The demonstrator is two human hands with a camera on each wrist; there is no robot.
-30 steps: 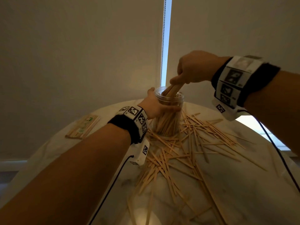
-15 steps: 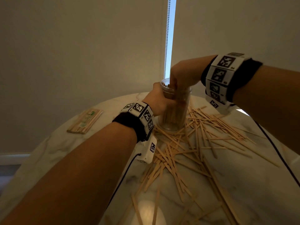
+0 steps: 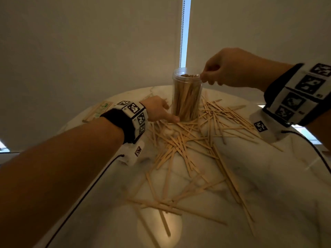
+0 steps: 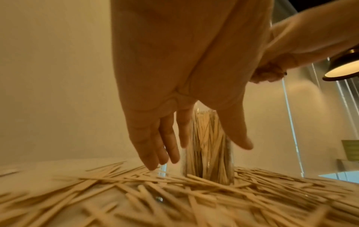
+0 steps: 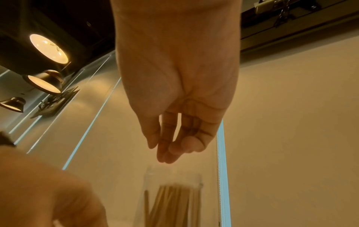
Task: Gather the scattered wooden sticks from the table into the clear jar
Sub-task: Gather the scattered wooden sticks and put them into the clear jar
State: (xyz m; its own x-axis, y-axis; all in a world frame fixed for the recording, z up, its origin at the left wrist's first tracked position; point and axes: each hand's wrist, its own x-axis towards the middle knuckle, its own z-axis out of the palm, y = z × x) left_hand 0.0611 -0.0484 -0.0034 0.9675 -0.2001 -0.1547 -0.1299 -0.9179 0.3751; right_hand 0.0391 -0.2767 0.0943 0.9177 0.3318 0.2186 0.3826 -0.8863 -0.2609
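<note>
A clear jar stands upright on the round marble table, packed with wooden sticks up to its rim. Loose sticks lie scattered in a heap in front of and to the right of it. My left hand hovers low at the jar's left base with straight fingers and the thumb pointing at the jar's foot; in the left wrist view this hand holds nothing. My right hand hangs just right of the rim, fingers loosely curled and empty, above the jar.
A wrapped packet of sticks lies at the table's far left edge. A blind with a bead cord hangs close behind the jar. Cables run from both wrist bands across the table.
My right hand pushed a bundle of sticks into the jar, let go and drew back to the right of the rim. My left hand released the jar and dropped to its base.
</note>
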